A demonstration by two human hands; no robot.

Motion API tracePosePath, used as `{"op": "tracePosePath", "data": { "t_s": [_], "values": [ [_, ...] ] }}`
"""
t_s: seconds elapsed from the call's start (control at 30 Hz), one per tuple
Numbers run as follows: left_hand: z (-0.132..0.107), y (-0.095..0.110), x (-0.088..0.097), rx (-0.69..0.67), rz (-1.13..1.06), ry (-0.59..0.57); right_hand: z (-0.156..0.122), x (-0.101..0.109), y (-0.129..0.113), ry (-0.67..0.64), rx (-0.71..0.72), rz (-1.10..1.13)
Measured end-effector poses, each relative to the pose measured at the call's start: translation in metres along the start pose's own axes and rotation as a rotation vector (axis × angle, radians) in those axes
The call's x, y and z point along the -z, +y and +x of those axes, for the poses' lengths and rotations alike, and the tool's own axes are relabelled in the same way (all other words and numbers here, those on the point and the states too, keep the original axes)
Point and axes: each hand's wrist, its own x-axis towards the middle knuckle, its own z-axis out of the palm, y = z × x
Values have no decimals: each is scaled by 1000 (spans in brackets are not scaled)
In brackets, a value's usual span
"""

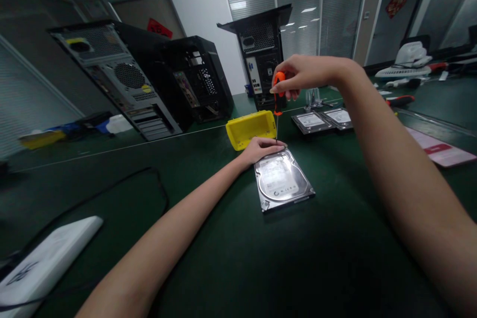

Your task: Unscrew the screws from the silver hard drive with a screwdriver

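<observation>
A silver hard drive (280,175) with a white label lies flat on the dark green table. My left hand (260,150) holds its far end, with fingers across the far left corner and edge. In my right hand (301,74) is a screwdriver (278,104) with an orange and black handle, gripped at the top by thumb and fingers. It stands almost upright, its thin shaft reaching down to the drive's far edge beside my left fingers. The tip's exact contact is too small to make out. Just behind my left hand sits a yellow bin (244,126).
Two more hard drives (311,121) lie to the right of the bin. Computer cases (122,74) stand at the back left, another case (261,54) behind the bin. A white box (48,263) and black cable are at front left; a red-handled tool (400,101) lies right.
</observation>
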Motion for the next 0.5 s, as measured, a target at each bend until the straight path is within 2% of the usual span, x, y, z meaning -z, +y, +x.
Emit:
{"op": "tracePosePath", "data": {
  "t_s": [0.2,0.5],
  "values": [
    [1,-1,-1,3,-36,9,3,1,3,-14,-11,-19],
    [2,-5,1,-80,-81,-22,-1,3,-1,-26,-31,-19]
  ]
}}
